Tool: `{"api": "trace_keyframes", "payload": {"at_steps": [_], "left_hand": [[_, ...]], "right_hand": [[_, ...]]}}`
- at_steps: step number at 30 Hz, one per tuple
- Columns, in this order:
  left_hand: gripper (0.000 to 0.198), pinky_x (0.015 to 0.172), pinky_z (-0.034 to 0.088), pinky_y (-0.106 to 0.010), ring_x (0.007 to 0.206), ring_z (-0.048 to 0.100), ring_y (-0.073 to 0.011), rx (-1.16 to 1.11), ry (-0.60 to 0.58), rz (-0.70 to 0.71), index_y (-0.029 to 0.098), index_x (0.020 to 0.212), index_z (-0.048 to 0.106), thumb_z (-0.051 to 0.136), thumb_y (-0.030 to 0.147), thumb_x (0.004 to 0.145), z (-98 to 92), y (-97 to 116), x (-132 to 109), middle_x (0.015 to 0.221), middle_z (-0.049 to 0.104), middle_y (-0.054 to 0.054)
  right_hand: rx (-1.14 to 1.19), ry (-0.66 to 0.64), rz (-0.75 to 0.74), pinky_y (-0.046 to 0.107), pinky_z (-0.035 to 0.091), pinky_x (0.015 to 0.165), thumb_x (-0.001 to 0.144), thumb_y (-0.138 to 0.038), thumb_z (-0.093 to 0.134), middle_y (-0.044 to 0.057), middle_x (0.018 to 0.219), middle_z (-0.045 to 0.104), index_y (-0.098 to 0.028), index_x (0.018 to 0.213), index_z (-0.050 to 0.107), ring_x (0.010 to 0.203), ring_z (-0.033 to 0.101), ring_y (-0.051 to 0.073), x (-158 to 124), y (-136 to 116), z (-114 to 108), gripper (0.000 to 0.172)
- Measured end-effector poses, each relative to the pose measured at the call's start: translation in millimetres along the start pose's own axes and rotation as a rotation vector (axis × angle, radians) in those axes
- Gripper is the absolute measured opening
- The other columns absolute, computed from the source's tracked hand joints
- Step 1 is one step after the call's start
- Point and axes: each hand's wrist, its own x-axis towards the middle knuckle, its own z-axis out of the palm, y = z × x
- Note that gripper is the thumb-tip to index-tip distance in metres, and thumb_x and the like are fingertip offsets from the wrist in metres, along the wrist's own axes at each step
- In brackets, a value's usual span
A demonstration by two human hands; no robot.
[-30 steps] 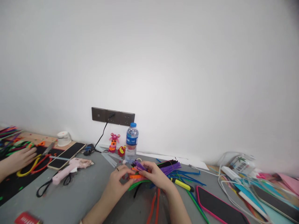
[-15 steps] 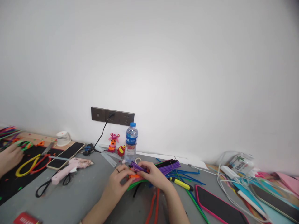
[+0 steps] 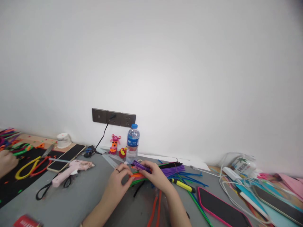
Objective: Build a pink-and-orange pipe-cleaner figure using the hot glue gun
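Slightly left of centre, my left hand (image 3: 116, 185), with a dark ring on one finger, pinches the end of an orange pipe cleaner (image 3: 137, 174). My right hand (image 3: 155, 176) is closed around a bunch of purple pipe cleaners (image 3: 174, 170), whose ends stick out on both sides of it. Black, green and blue pipe cleaners (image 3: 193, 179) lie in and around the same bunch. Right behind my hands stands a water bottle (image 3: 133, 143) with a blue cap. My right fingertips are partly hidden by the stems.
A pink glue gun (image 3: 68, 172), scissors (image 3: 33, 168) and a phone (image 3: 67, 157) lie left. A co-worker's hand (image 3: 7, 162) is at far left. Small figures (image 3: 114, 145) stand by the wall. Right are a yellow-and-black marker (image 3: 183, 185), a pink-edged phone (image 3: 222, 208) and white cables (image 3: 227, 186).
My left hand has drawn slightly down and left, away from my right hand, with the orange pipe cleaner between its fingers. The co-worker's hand has shifted left.
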Motion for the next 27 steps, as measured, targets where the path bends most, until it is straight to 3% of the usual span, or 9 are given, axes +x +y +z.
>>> {"api": "trace_keyframes", "payload": {"at_steps": [14, 19, 23, 27], "left_hand": [[0.016, 0.085, 0.046, -0.036, 0.097, 0.059, -0.0242, -0.023, 0.043, 0.044, 0.022, 0.076, 0.054, 0.046, 0.023, 0.089, 0.2, 2, -3, 0.099, 0.063, -0.008], [0.02, 0.086, 0.045, -0.036, 0.098, 0.059, -0.0244, -0.09, 0.179, -0.015, 0.022, 0.075, 0.052, 0.043, 0.029, 0.091, -7.7, -3, 2, 0.099, 0.064, -0.009], [0.025, 0.07, 0.048, -0.031, 0.076, 0.062, -0.0211, -0.26, 0.293, -0.171, 0.02, 0.077, 0.056, 0.048, 0.041, 0.088, -15.2, -10, 6, 0.085, 0.067, -0.007], [0.033, 0.05, 0.039, -0.023, 0.051, 0.051, -0.0138, -0.513, 0.392, -0.34, 0.018, 0.076, 0.058, 0.056, 0.05, 0.083, -23.1, -20, 11, 0.058, 0.063, 0.0]], "right_hand": [[-0.07, 0.098, -0.027, 0.031, 0.045, 0.079, 0.087, -0.034, 0.056, 0.004, 0.09, 0.07, -0.019, 0.092, 0.068, 0.087, 0.061, 0.023, 0, 4, -8, 0.02], [-0.136, 0.202, -0.036, 0.032, 0.046, 0.08, 0.087, -0.034, 0.055, 0.005, 0.09, 0.07, -0.02, 0.092, 0.067, 0.087, 0.061, 0.024, 0, 12, -13, 0.019], [-0.176, 0.341, -0.029, 0.035, 0.044, 0.083, 0.088, -0.037, 0.054, 0.006, 0.093, 0.07, -0.02, 0.095, 0.067, 0.09, 0.061, 0.026, -3, 20, -26, 0.022], [-0.3, 0.523, -0.094, 0.039, 0.042, 0.085, 0.086, -0.04, 0.056, 0.009, 0.095, 0.064, -0.021, 0.091, 0.069, 0.092, 0.057, 0.027, -6, 28, -40, 0.024]]}}
